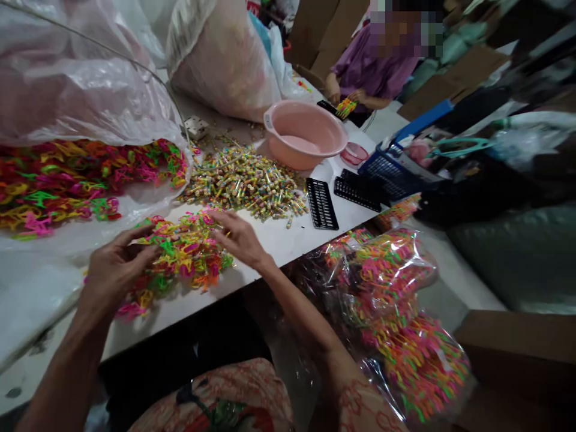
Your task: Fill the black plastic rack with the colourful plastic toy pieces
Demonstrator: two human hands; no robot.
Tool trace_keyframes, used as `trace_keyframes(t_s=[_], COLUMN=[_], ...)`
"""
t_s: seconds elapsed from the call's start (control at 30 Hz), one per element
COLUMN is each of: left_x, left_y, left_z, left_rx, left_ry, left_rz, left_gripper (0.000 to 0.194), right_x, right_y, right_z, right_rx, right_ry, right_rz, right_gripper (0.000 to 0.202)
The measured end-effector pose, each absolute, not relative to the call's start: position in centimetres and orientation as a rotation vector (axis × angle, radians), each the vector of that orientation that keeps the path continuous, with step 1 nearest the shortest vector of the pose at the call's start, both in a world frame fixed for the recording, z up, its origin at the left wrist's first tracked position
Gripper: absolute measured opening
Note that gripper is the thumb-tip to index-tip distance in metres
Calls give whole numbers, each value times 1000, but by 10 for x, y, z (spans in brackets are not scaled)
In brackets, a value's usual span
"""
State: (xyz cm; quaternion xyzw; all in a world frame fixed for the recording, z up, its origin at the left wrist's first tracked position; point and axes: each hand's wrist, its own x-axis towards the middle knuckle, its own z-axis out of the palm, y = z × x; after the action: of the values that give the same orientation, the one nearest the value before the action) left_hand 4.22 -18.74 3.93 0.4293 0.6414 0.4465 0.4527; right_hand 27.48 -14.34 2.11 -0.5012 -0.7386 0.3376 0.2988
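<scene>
A heap of small bright plastic pieces [191,246] in pink, green, yellow and orange lies on the white table in front of me. At its left side is my left hand [114,267], thumb and fingers apart, the tips touching the pieces. My right hand [240,237] reaches in from the right, its fingers stretched over the heap's edge and parted from the thumb. No piece shows clearly gripped in either hand. Just beyond lies a mound of short, patterned tube-like pieces [245,180]. More coloured plastic pieces [67,186] spill from a large clear bag [90,108] on the left.
A pink basin [306,135], black slotted racks [321,204] and a blue basket [391,171] stand along the table's right side. Filled clear packets [387,270] sit below the table edge. Across the table, a person in a purple top [378,66] handles coloured pieces.
</scene>
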Motion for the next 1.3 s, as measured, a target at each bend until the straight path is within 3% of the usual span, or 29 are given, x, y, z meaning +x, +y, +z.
trace_keyframes(t_s=[0.07,0.2,0.4,0.53,0.63,0.7,0.83,1.0,1.13,1.3], left_x=[31,5,-21,-37,-44,-44,-47,-55,-40,7], left_y=[-181,-173,-131,-78,-51,-44,-49,-68,-93,-133], left_z=[38,24,5,0,-8,-15,-27,-14,10,36], left_rx=[1105,1316,1573,1528,1451,1392,1269,1144,763,600], left_ry=[1674,1779,2056,2205,2308,2323,2207,2178,1718,1286], left_rz=[1082,1081,1132,1010,985,988,1176,1293,1572,1507], left_gripper=[45,27,15,8,5,14,30,31,28,25], right_x=[300,351,370,366,362,355,336,318,294,245], right_y=[-122,-91,-71,-65,-74,-88,-120,-140,-144,-150], right_z=[17,4,-9,-7,-7,-9,-16,-11,7,32], right_rx=[-1755,-2042,-2131,-1991,-1815,-1683,-1530,-1451,-1333,-1144], right_ry=[-1922,-1799,-2053,-1919,-1575,-1412,-1387,-1331,-1224,-1212], right_rz=[600,396,168,131,297,539,859,1166,1279,1373], right_gripper=[30,34,30,22,17,17,26,38,44,33])
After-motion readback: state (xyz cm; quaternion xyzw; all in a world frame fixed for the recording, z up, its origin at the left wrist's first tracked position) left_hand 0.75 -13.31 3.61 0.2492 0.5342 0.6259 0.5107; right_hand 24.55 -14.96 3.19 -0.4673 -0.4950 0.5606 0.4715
